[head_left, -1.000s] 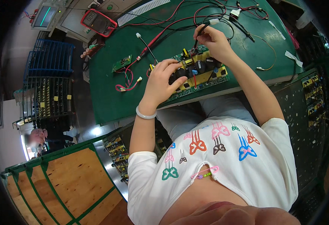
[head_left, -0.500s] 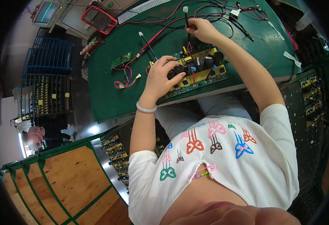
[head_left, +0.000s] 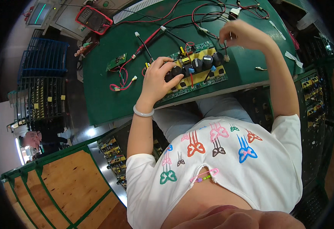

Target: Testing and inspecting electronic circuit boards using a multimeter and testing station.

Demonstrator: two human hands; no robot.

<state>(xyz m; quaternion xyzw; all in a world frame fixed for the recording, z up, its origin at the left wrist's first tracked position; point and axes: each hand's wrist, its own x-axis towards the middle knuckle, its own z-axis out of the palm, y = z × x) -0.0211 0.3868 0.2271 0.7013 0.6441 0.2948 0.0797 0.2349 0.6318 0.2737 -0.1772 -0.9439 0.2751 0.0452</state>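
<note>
A long circuit board (head_left: 199, 79) with yellow parts and black round capacitors (head_left: 207, 60) lies near the front edge of the green bench. My left hand (head_left: 159, 78) grips its left end, thumb and fingers spread around a black capacitor. Beyond the board's right end, my right hand (head_left: 241, 35) is raised with curled fingers, slightly blurred. A thin wire lead (head_left: 225, 47) hangs from those fingertips, ending in a small connector (head_left: 227, 58) beside the board. A black cable with a white plug (head_left: 163, 28) slants down to the board's far side; another white-plugged cable (head_left: 137, 34) stands at its left end.
A red multimeter (head_left: 93, 20) sits at the back left. Left of the big board lies a small green board (head_left: 116, 62) with pink-red wires. Red and black test leads (head_left: 197, 15) coil across the back. White strips (head_left: 293, 59) lie on the bench's right side.
My right hand has let go of the upright black cable, which now leans left. It has moved right and nearer, to a thin wire lead. My left hand stays on the board.
</note>
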